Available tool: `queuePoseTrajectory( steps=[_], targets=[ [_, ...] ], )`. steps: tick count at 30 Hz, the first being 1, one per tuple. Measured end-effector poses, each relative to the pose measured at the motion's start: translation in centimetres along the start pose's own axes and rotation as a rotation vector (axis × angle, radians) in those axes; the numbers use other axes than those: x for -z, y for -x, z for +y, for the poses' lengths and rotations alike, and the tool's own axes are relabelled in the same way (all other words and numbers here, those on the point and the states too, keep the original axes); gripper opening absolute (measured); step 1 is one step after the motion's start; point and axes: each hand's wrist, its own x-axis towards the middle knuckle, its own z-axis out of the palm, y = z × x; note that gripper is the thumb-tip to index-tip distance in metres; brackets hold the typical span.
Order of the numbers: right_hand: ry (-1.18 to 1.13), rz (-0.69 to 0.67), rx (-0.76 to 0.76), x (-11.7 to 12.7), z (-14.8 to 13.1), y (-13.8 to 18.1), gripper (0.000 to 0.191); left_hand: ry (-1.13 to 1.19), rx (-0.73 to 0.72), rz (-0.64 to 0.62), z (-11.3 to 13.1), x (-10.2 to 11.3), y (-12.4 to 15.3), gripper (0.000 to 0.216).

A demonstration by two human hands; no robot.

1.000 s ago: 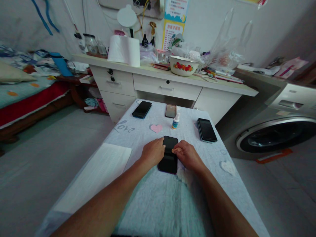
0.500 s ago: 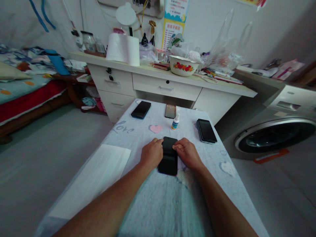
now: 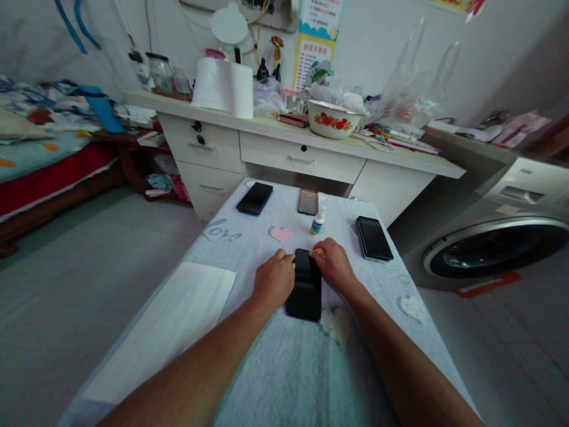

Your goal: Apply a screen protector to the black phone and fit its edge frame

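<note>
A black phone [image 3: 304, 290] lies face up on the pale blue tablecloth [image 3: 284, 367] in front of me. My left hand [image 3: 272, 280] rests curled against the phone's left edge. My right hand [image 3: 333, 264] is at the phone's upper right corner, fingers pinched together on something too small to make out. A small white dropper bottle [image 3: 317, 221] stands just beyond the phone. Further off lie a black phone [image 3: 255, 198] at the left, a brownish phone [image 3: 308, 201] in the middle and a dark phone [image 3: 374, 238] at the right.
A white sheet [image 3: 178, 323] lies on the table's left side, and a pink heart [image 3: 281, 233] is printed near the bottle. Behind the table stands a white desk [image 3: 293, 155] with a paper roll [image 3: 223, 89] and flowered bowl [image 3: 333, 118]. A washing machine [image 3: 498, 237] is at the right, a bed [image 3: 40, 160] at the left.
My right hand has slid from the middle of the phone's right edge up to its top right corner. My left hand has stayed on the left edge.
</note>
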Motion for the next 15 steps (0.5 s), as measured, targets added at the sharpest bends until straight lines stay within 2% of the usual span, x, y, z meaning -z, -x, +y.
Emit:
queuePoseTrajectory(
  steps=[8,15],
  targets=[
    [0.034,-0.019,0.111,-1.7,-1.8,-1.8,0.020,-0.027,0.032,-0.042,0.3,0.3,0.0,0.027],
    [0.052,-0.051,0.128,-2.2,-2.3,-2.2,0.022,-0.019,0.039,-0.024,0.7,0.5,0.1,0.030]
  ],
)
